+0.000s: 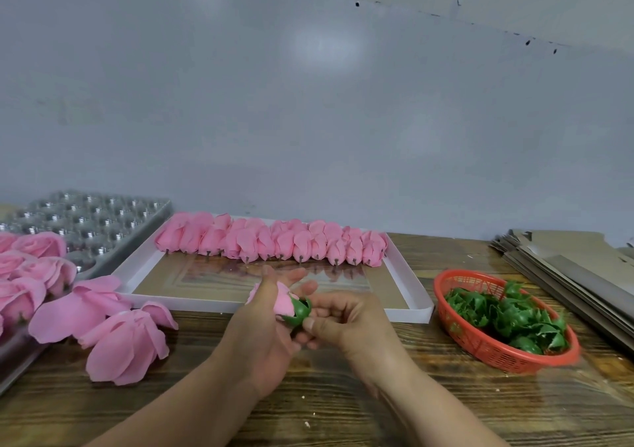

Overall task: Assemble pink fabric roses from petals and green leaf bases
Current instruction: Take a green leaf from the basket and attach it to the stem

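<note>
Seating a green leaf base (301, 310) onto a pink rose bud (283, 303), I am gripping the bud in my left hand (264, 326) above the worktop (343, 395) while my right hand (346, 319) is pinching the base. The bud's long axis is lying roughly level, base end pointing right. Next, I judge, comes pressing it fully home.

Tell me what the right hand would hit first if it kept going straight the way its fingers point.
The right hand points leftward at the green plastic leaf base it pinches on the pink fabric rose bud. Beyond that it would meet the left hand gripping the bud, though depth is hard to judge.
</note>
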Available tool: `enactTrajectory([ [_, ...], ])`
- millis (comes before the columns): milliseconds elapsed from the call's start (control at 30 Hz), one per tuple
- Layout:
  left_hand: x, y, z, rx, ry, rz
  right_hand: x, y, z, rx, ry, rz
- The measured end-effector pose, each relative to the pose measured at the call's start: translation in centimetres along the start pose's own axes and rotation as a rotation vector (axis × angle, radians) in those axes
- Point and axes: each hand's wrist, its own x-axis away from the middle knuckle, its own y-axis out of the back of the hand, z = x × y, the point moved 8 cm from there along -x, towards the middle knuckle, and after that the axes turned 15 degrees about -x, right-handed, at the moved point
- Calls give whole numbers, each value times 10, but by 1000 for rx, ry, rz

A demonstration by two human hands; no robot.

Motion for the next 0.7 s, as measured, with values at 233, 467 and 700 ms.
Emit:
enactTrajectory([
  [233, -3, 2, 4, 86, 63, 10, 2, -3, 10, 445, 231, -2],
  [467, -7, 5, 6, 98, 68, -2, 12, -12, 19, 861, 496, -38],
  [700, -6, -1, 0, 99, 16, 62, 4, -8, -2, 3, 183, -85],
])
